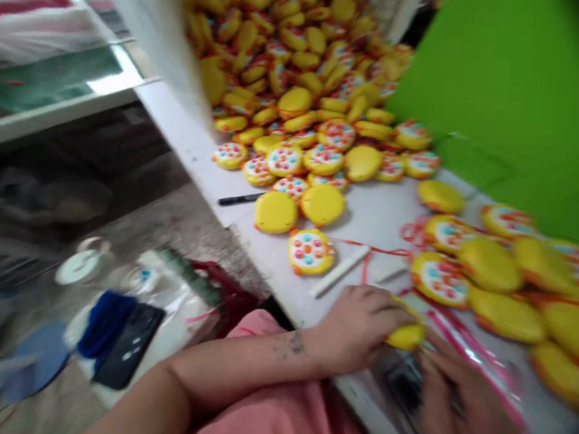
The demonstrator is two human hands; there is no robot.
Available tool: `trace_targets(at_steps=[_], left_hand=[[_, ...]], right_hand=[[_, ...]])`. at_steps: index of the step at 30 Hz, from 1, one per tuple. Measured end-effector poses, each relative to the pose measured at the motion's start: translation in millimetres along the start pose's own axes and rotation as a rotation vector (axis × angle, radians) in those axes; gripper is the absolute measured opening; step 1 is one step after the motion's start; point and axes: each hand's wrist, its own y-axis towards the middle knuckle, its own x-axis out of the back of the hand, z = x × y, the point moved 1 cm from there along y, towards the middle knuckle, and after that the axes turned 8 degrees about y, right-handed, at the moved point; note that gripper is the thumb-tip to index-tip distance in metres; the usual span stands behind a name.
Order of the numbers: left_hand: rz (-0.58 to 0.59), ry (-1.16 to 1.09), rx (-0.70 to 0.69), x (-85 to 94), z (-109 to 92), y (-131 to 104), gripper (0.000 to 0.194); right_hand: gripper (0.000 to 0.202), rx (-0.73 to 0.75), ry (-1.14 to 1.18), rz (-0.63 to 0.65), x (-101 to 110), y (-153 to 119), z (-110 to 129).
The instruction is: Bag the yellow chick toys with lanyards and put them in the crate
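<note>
My left hand [361, 326] is closed around a small round yellow plastic toy [406, 336] at the table's near edge. Just right of it, my right hand [470, 405] has its fingers drawn together close to the toy, blurred by motion; whatever they pinch cannot be made out. Beneath the hands is a dark object [407, 383], too smeared to name. A white stick-like piece [341, 272] lies beyond my left hand, beside a toy showing a white face with coloured dots [311, 252]. Two plain yellow toys [276, 212] lie farther back.
A large heap of the same toys [301, 64] spills from a white container at the back. More toys [505, 317] lie at right before a green panel [518, 108]. A black pen [241, 199] rests near the left edge. A phone [129, 345] lies below, at left.
</note>
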Motion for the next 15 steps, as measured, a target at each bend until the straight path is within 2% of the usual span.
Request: trace_targets(at_steps=[3,9,15], left_hand=[[-0.071,-0.079,0.028,2.5,0.1,3.1,0.031],[-0.07,-0.094,0.01,-0.7,1.3,3.7,0.039],[-0.079,-0.115,0.024,-2.2,2.1,3.5,0.043]], right_hand=[[0.017,0.062,-0.047,-0.045,0.5,5.2,3.2],[0.013,0.052,0.067,-0.04,1.3,9.4,5.7],[0.014,0.072,0.082,-0.073,0.9,8.0,6.5]])
